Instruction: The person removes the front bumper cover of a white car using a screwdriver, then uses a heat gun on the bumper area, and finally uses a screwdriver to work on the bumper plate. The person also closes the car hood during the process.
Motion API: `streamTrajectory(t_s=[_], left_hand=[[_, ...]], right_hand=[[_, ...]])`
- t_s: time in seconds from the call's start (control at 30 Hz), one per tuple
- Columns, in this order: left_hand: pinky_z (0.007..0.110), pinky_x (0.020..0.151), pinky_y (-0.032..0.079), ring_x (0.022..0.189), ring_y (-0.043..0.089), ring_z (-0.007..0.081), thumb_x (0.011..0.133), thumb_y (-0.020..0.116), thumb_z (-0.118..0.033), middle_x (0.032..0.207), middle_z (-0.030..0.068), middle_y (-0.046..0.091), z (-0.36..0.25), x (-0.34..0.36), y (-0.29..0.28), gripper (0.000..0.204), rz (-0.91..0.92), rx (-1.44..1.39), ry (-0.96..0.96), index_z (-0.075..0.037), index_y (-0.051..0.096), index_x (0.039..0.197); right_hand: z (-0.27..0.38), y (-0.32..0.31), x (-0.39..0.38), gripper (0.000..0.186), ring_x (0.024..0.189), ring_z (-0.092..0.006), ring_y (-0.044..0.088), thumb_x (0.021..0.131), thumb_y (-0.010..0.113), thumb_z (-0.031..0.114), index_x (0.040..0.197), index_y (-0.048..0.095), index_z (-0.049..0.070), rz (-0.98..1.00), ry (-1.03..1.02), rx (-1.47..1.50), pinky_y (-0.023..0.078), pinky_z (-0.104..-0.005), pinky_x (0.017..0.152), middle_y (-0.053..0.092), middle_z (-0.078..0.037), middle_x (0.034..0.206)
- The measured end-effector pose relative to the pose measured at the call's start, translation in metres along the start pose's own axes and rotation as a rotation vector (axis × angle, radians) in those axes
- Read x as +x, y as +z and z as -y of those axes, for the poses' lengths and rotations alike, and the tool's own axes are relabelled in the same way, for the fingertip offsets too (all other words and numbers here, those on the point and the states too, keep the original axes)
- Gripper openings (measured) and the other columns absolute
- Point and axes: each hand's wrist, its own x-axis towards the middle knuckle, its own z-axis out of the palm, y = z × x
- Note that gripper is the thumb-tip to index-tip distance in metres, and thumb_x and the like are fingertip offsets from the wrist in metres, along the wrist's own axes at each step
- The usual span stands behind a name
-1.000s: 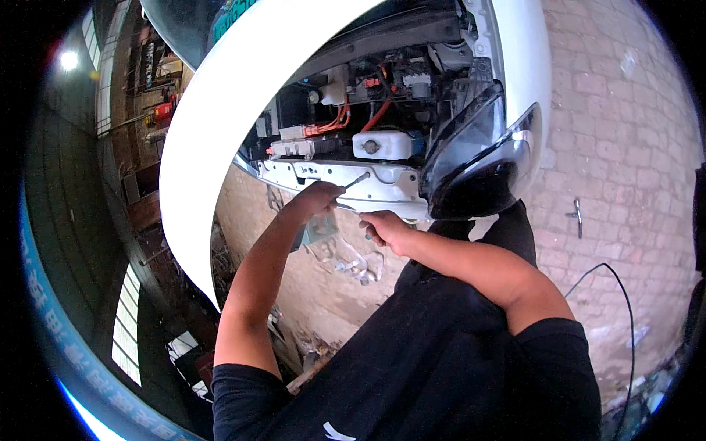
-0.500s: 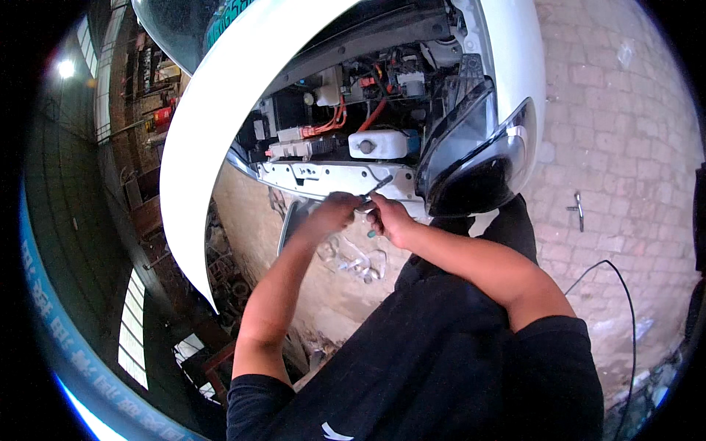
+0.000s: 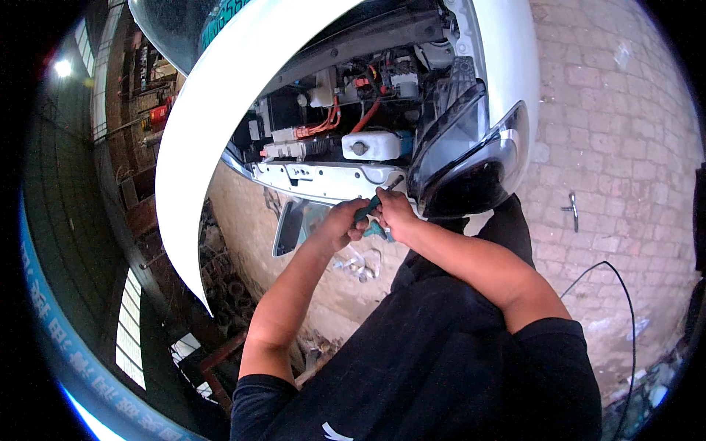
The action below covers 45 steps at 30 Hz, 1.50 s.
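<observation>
The left hand (image 3: 344,223) is wrapped around a green-handled tool (image 3: 365,211); the right hand (image 3: 398,213) pinches it toward the shaft. Just beyond both runs a white crossbar (image 3: 340,184); close right, a headlight (image 3: 471,180) bulges; farther beyond, a white reservoir (image 3: 379,146).

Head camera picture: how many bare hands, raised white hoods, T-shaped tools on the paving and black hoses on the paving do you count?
Bare hands: 2, left hand and right hand
Raised white hood: 1
T-shaped tool: 1
Black hose: 1
Total: 5
</observation>
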Motion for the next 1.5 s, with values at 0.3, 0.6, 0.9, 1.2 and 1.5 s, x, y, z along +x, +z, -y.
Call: streamTrajectory(t_s=[0.3,0.6,0.9,1.2,1.5], left_hand=[[0.033,0.051,0.044,0.053,0.056,0.0176,0.096,0.057,-0.032,0.069,0.0095,0.063,0.011,0.018,-0.013,0.027,-0.175,0.961,0.588,-0.006,0.064,0.092],[0.045,0.066,0.054,0.072,0.068,0.0372,0.085,0.063,-0.027,0.082,0.0142,0.07,-0.021,-0.013,0.023,0.02,-0.389,1.727,0.828,-0.01,0.064,0.097],[0.03,0.059,0.05,0.061,0.065,0.0155,0.093,0.069,-0.026,0.076,0.0126,0.069,0.041,0.001,0.039,0.032,-0.59,0.491,0.826,0.004,0.066,0.106],[0.029,0.075,0.051,0.083,0.062,0.0114,0.085,0.068,-0.004,0.092,0.0093,0.069,0.077,0.063,0.029,0.027,-0.207,-0.262,1.069,0.004,0.064,0.11],[0.029,0.083,0.052,0.089,0.067,0.0142,0.095,0.062,-0.01,0.096,0.0087,0.071,0.203,0.067,-0.02,0.031,-0.189,-0.284,1.0,0.003,0.061,0.123]], right_hand=[[-0.002,-0.005,0.005,0.038,0.045,-0.0128,0.037,0.099,0.052,0.04,0.077,0.051,0.01,0.029,0.113,0.149,0.027,-0.0306,0.041,0.047,-0.001,0.061],[0.022,0.008,-0.025,0.049,0.046,-0.013,0.041,0.096,0.055,0.056,0.073,0.053,0.013,0.122,0.231,0.145,0.029,-0.0292,0.042,0.048,-0.001,0.059],[0.033,-0.015,-0.038,0.046,0.06,-0.0288,0.06,0.096,0.054,0.051,0.086,0.058,0.006,-0.091,-0.42,-0.923,0.046,-0.0427,0.055,0.057,-0.01,0.06],[0.088,0.046,-0.094,0.038,0.098,-0.0385,0.066,0.086,0.062,0.029,0.118,0.058,0.008,0.101,-0.904,-2.136,0.054,-0.0476,0.081,0.061,-0.019,0.111],[0.079,0.115,-0.089,0.026,0.094,-0.0316,0.072,0.086,0.055,0.018,0.097,0.075,0.006,0.187,-0.448,-3.078,0.057,-0.0461,0.079,0.072,-0.018,0.104]])
